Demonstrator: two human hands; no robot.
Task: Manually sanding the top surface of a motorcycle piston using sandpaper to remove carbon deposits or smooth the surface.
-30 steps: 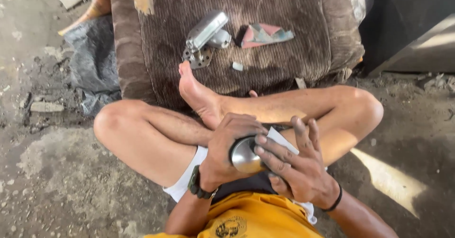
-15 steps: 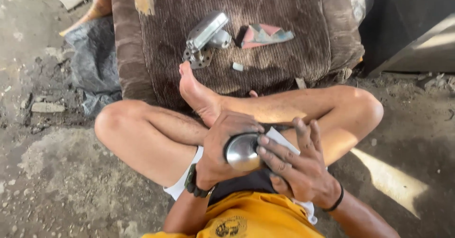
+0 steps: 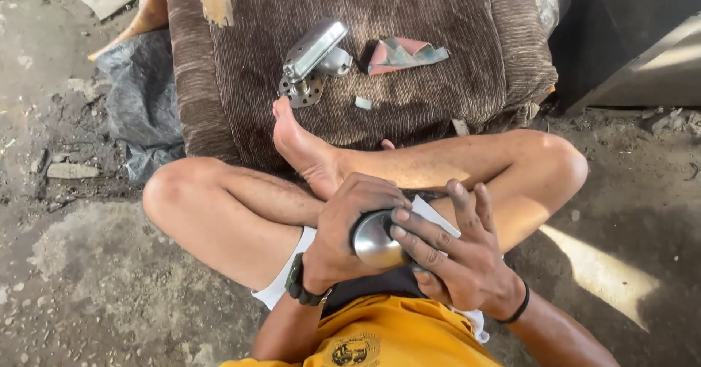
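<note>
I am gripping a round shiny metal part (image 3: pixel 374 240) in my lap, my left hand (image 3: pixel 349 230) clenched around its far side and my right hand (image 3: pixel 456 254) closing over its near side, fingers (image 3: pixel 418 241) spread across the polished dome. A white sheet of paper (image 3: pixel 431 213) is sticking out under my right fingers, pressed against the part. Beyond my grip, past my crossed legs and bare foot (image 3: pixel 303 148), a brown ribbed cushion (image 3: pixel 409 82) is lying on the ground. On it, well apart from my hands, a grey metal bracket (image 3: pixel 312 60) with a round holed base is resting, and just to its right a crumpled scrap of pink and teal paper (image 3: pixel 401 53); a tiny pale chip (image 3: pixel 363 102) is sitting nearer to me. Compared with a second ago, my hands are staying in nearly the same place, the dome turning slightly toward my left palm.
</note>
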